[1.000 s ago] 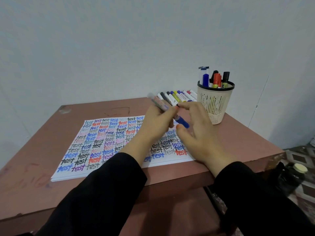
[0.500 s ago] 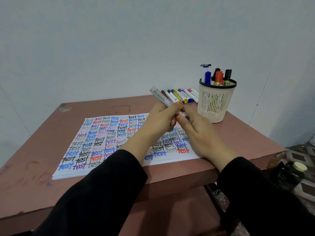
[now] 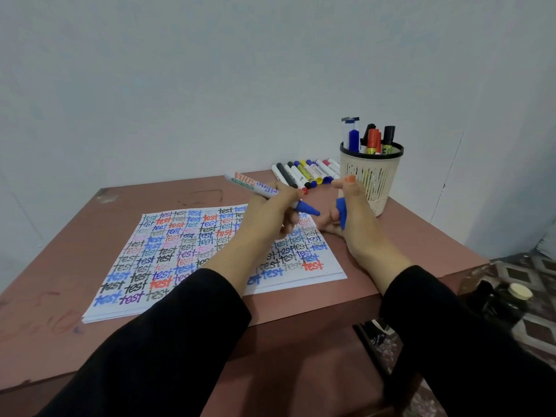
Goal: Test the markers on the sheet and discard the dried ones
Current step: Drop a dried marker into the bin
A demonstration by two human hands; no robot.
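My left hand (image 3: 272,212) grips a white marker (image 3: 255,185) with a blue tip, held tilted above the sheet (image 3: 168,254). The tip points right and is bare. My right hand (image 3: 352,218) holds the blue cap (image 3: 341,213) between its fingers, a little to the right of the tip. The white sheet lies on the brown table (image 3: 406,254) and is covered with the word "test" in several colours. A row of several markers (image 3: 307,174) lies at the table's back, left of the pen holder.
A beige mesh pen holder (image 3: 373,179) with several markers stands at the table's back right, close behind my right hand. A dark bag with a cream-lidded jar (image 3: 519,291) sits on the patterned floor to the right. A pale wall backs the table.
My hands were together on the marker. They have pulled apart: the cap came off in my right hand and the blue tip now shows.
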